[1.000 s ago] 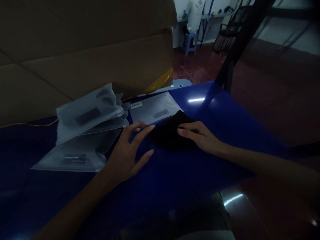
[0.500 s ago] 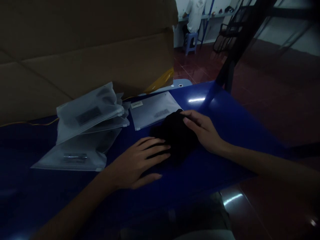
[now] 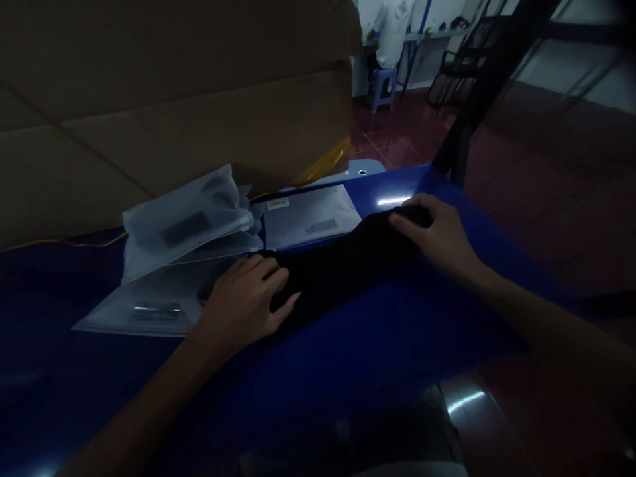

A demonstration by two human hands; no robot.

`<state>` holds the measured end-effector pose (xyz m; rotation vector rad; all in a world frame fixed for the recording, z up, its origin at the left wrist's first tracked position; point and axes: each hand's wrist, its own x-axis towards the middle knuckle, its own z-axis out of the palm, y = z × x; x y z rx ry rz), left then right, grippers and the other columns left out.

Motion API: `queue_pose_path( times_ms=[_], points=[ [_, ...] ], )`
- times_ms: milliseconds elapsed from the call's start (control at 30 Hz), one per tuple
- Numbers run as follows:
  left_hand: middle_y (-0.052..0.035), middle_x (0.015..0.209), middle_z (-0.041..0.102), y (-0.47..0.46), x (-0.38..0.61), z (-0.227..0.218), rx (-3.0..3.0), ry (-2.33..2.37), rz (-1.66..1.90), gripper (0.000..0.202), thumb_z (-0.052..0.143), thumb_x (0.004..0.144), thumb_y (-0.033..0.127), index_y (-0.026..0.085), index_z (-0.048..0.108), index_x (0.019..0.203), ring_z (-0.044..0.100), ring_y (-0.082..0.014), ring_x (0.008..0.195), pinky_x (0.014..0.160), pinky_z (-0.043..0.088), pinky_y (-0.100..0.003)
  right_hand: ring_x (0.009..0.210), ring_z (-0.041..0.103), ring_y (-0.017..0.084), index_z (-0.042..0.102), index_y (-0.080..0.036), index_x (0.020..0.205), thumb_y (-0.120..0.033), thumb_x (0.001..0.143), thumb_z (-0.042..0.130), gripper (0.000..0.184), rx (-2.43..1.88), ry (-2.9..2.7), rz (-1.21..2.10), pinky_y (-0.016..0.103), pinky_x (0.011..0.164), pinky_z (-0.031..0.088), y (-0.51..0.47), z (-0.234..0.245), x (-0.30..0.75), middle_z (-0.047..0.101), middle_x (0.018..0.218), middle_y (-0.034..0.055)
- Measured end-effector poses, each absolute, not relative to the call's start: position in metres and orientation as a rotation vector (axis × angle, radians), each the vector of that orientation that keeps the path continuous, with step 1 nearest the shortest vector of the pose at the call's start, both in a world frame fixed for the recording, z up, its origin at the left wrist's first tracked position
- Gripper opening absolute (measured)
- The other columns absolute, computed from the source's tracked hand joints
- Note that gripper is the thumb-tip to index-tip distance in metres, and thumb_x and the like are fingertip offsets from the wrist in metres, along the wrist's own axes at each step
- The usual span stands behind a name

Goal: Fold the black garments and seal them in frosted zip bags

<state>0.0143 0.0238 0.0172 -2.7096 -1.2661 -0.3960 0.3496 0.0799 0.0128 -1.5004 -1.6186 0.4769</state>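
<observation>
A piece of black cloth [image 3: 338, 268] is stretched sideways over the blue table [image 3: 358, 358]; its exact kind is too dark to tell. My right hand [image 3: 437, 232] grips its far right end between thumb and fingers. At the other end, my left hand [image 3: 253, 291] has its fingers curled over the cloth, closed on it. Behind the cloth lies a flat frosted zip bag [image 3: 313, 215] with a small label. Just left of my left hand is a pile of frosted zip bags [image 3: 183, 232], and the hand hides part of the lowest one.
A large cardboard box [image 3: 199, 119] stands along the back left, with yellow plastic [image 3: 325, 164] by its corner. A dark metal post [image 3: 477, 99] rises at the table's right edge. Farther off, a person [image 3: 392, 33] sits on a blue stool [image 3: 382, 89].
The black cloth has gone from a bunched heap to a long stretched strip. My left hand moved left and its fingers closed on the cloth; my right hand moved right with its end.
</observation>
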Motion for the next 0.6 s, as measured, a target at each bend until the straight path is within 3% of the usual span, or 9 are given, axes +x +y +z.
queue_pose_path(
  times_ms=[67, 167, 233, 300, 367, 433, 533, 600],
  points=[
    [-0.0125, 0.106, 0.069, 0.023, 0.014, 0.018, -2.657, -1.344, -0.385, 0.024, 0.06, 0.095, 0.044, 0.02, 0.064, 0.097, 0.066, -0.0313, 0.095, 0.075, 0.057, -0.046, 0.088, 0.064, 0.03, 0.064, -0.023, 0.103, -0.043, 0.081, 0.075, 0.032, -1.608, -1.869, 0.235, 0.047, 0.075, 0.056, 0.081, 0.01, 0.352, 0.065, 0.105, 0.0107],
    [-0.0187, 0.127, 0.065, 0.022, 0.015, 0.02, -2.599, -1.477, -0.329, 0.043, 0.062, 0.093, 0.049, 0.018, 0.062, 0.123, 0.062, -0.0417, 0.116, 0.082, 0.059, -0.055, 0.095, 0.066, 0.034, 0.061, -0.023, 0.129, -0.034, 0.082, 0.071, 0.05, -1.692, -2.14, 0.051, 0.05, 0.074, 0.059, 0.079, 0.007, 0.354, 0.06, 0.122, 0.0159],
    [-0.0191, 0.129, 0.065, 0.023, 0.015, 0.019, -2.576, -1.566, -0.285, 0.055, 0.062, 0.093, 0.052, 0.018, 0.057, 0.137, 0.063, -0.0427, 0.117, 0.084, 0.059, -0.056, 0.115, 0.061, 0.042, 0.054, -0.024, 0.144, -0.027, 0.081, 0.07, 0.065, -1.662, -2.236, -0.069, 0.058, 0.085, 0.058, 0.078, 0.006, 0.354, 0.053, 0.14, 0.0187],
    [-0.0194, 0.127, 0.065, 0.024, 0.015, 0.017, -2.55, -1.597, -0.275, 0.06, 0.062, 0.095, 0.05, 0.016, 0.052, 0.144, 0.064, -0.0416, 0.117, 0.084, 0.06, -0.054, 0.135, 0.051, 0.044, 0.051, -0.025, 0.149, -0.02, 0.084, 0.064, 0.066, -1.538, -2.315, -0.14, 0.063, 0.101, 0.052, 0.077, 0.006, 0.353, 0.048, 0.152, 0.0168],
    [-0.0194, 0.127, 0.065, 0.025, 0.014, 0.015, -2.551, -1.564, -0.309, 0.058, 0.06, 0.097, 0.045, 0.014, 0.051, 0.145, 0.065, -0.039, 0.115, 0.085, 0.06, -0.051, 0.139, 0.05, 0.039, 0.052, -0.024, 0.149, -0.018, 0.091, 0.056, 0.058, -1.393, -2.39, -0.053, 0.06, 0.108, 0.049, 0.075, 0.006, 0.349, 0.052, 0.152, 0.014],
    [-0.0185, 0.126, 0.064, 0.027, 0.011, 0.013, -2.564, -1.51, -0.386, 0.051, 0.058, 0.1, 0.04, 0.013, 0.053, 0.143, 0.066, -0.0355, 0.112, 0.086, 0.06, -0.048, 0.133, 0.057, 0.034, 0.052, -0.021, 0.149, -0.027, 0.1, 0.051, 0.049, -1.313, -2.433, 0.1, 0.056, 0.108, 0.051, 0.073, 0.005, 0.344, 0.058, 0.147, 0.0134],
    [-0.0155, 0.119, 0.065, 0.028, 0.008, 0.013, -2.556, -1.46, -0.478, 0.037, 0.055, 0.103, 0.038, 0.016, 0.061, 0.132, 0.066, -0.0331, 0.105, 0.086, 0.057, -0.049, 0.119, 0.062, 0.035, 0.056, -0.018, 0.146, -0.048, 0.101, 0.058, 0.054, -1.31, -2.45, 0.151, 0.058, 0.103, 0.051, 0.072, 0.001, 0.34, 0.065, 0.141, 0.0143],
    [-0.013, 0.113, 0.068, 0.027, 0.007, 0.016, -2.534, -1.436, -0.497, 0.027, 0.055, 0.103, 0.035, 0.019, 0.065, 0.124, 0.066, -0.0331, 0.101, 0.085, 0.055, -0.05, 0.115, 0.062, 0.035, 0.063, -0.021, 0.14, -0.046, 0.097, 0.066, 0.05, -1.265, -2.467, 0.105, 0.057, 0.1, 0.051, 0.074, -0.002, 0.34, 0.066, 0.137, 0.0124]
  ],
)
